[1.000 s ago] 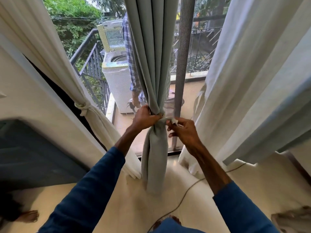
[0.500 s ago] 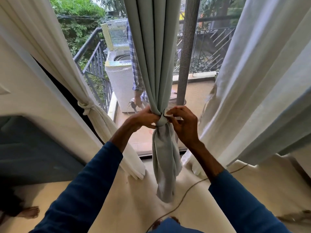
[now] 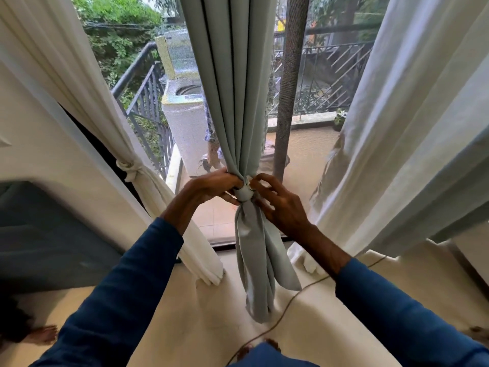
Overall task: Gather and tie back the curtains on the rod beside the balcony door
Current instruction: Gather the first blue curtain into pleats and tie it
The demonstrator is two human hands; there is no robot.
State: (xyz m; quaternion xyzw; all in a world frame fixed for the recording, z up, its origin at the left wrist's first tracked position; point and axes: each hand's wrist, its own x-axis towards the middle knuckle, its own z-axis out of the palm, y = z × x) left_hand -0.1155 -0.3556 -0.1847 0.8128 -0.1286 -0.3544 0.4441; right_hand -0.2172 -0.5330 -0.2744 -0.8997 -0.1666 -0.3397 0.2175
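So the grey curtain point(image 3: 238, 102) at 12 o'clock just went from a loose bunch to a tightly cinched wrap point(image 3: 244, 194), left hand point(image 3: 211, 186) gripping it from 9, right hand point(image 3: 280, 207) pinching the wrap from 3, so tying's nearly done I reckon.

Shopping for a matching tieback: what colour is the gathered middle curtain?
The plain fabric middle curtain is pale grey-green, clearest in the head view.
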